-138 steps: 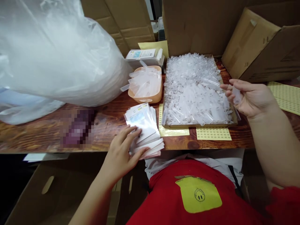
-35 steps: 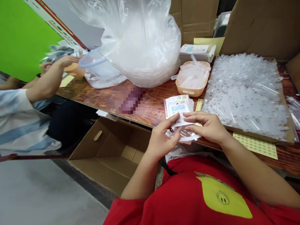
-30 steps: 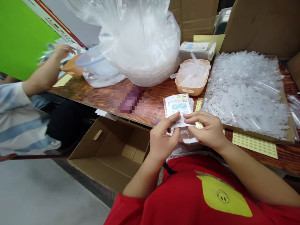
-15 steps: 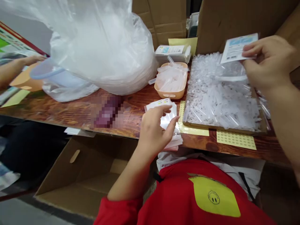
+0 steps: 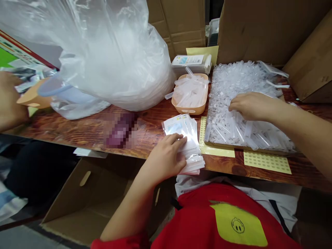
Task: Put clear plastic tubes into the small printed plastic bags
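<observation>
Head view: the left hand lies palm down on a fanned stack of small printed pouches at the near edge of the wooden table, its fingers spread loosely over the top pouch and pressing on it rather than pinching. The stack overhangs the table edge a little, just above the person's red shirt.

The right hand rests on a heap of clear plastic tubes that fills a shallow cardboard tray. Its fingers are curled down into the tubes; whether they grip 1 cannot be told. The tray stands just right of the pouch stack, with a yellow sticker sheet tucked under its near left corner and a 2nd dotted yellow sheet lying in front of it.

Behind the stack, touching the tray's left side, a peach plastic basket holds more clear tubes, piled above its rim. Behind the basket lies a flat bundle of packets with a printed label.

A big clear plastic bag, bulging and full, takes up the left half of the table. Cardboard boxes stand along the back. Below the table edge an open cardboard carton sits on the floor. At the far left, another person's hand shows beside a tan container.
</observation>
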Demonstrator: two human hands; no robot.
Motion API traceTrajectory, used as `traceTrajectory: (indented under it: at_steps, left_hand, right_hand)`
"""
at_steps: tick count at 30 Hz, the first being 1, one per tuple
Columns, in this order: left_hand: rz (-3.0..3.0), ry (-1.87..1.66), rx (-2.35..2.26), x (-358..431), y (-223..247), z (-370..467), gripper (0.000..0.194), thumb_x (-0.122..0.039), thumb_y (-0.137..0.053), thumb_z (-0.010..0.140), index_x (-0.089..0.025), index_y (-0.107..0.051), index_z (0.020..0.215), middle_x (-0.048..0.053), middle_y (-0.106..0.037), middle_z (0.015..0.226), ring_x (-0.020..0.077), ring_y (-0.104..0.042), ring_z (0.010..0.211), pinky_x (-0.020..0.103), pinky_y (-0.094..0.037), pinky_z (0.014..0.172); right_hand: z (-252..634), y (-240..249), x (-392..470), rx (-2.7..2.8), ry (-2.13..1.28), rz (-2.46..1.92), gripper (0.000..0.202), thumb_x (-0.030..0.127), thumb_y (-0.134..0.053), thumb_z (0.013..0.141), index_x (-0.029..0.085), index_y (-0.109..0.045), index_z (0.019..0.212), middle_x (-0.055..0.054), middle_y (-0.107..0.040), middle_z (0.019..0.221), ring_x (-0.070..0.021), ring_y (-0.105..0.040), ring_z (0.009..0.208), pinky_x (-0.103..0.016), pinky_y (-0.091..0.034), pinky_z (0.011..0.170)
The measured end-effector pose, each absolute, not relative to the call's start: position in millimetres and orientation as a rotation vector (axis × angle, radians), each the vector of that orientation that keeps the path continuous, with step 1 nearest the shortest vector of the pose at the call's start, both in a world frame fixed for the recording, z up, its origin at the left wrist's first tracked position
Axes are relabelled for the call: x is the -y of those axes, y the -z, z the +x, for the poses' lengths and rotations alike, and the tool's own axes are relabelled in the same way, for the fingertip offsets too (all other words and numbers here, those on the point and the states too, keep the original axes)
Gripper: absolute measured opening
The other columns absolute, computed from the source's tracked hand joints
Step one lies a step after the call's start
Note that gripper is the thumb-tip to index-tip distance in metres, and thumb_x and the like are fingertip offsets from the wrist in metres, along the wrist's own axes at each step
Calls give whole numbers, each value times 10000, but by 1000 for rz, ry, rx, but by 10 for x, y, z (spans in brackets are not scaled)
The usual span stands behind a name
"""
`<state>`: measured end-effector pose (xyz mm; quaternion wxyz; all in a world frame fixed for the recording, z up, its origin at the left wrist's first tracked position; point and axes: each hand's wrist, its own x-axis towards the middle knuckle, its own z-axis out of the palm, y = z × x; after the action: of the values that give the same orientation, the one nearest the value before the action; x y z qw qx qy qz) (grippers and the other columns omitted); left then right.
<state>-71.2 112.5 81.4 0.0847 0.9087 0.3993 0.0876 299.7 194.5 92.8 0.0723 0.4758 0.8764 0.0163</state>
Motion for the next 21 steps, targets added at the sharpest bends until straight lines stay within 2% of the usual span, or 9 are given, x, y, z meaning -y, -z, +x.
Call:
traceTrajectory:
  at_steps: [3, 5, 9, 14, 18, 21]
  left_hand:
    - [2743, -228, -1182, -1157, -818, -694, 493, -135, -613, 800, -101, -705, 1283, 177, -701, 1298, 321, -703, 1156, 467, -625, 1000]
    - [2762, -220, -1180, -1168, -812, -687, 475, -116, -608, 806, -115, -709, 1270, 174, -706, 1296, 318, -708, 1151, 468, -628, 992]
    - [2780, -207, -1176, -1164, -816, -689, 443, -111, -608, 821, -141, -713, 1250, 176, -709, 1298, 319, -725, 1112, 463, -648, 932]
    - [2791, -295, -1133, -1155, -800, -741, 494, -122, -605, 811, -111, -701, 1295, 185, -713, 1320, 325, -718, 1134, 467, -630, 973]
    - [2758, -539, -1101, -1152, -689, -774, 421, -104, -566, 847, -117, -716, 1240, 162, -737, 1239, 305, -691, 1125, 499, -579, 1036]
    - [2693, -780, -1126, -1110, -584, -767, 357, -124, -562, 926, -144, -725, 1242, 151, -700, 1233, 283, -644, 1150, 505, -551, 1048]
  right_hand:
    - [2893, -1026, -2047, -2476, -51, 1559, 358, 115, -547, 843, 186, -730, 1142, -70, -720, 1134, -191, -634, 891, -298, -443, 733]
    - [2769, -1138, -2124, -2582, -190, 1634, 355, 155, -503, 915, 173, -693, 1215, -90, -698, 1193, -190, -631, 890, -298, -429, 700]
    - [2427, -1266, -2377, -2799, -540, 1517, 446, 127, -450, 929, 170, -653, 1324, -116, -636, 1272, -213, -617, 984, -298, -421, 701]
    - [2149, -1065, -2800, -2945, -595, 1225, 353, 114, -472, 951, 147, -701, 1218, -123, -624, 1253, -196, -584, 1098, -260, -456, 771]
    - [2095, -951, -2971, -2883, -496, 1221, 205, 58, -530, 909, 97, -725, 959, -150, -654, 1157, -280, -567, 1208, -374, -502, 899]
    - [2063, -1069, -2786, -3039, -312, 1317, 225, 52, -494, 942, 80, -715, 976, -152, -659, 1192, -259, -591, 1206, -436, -506, 993]
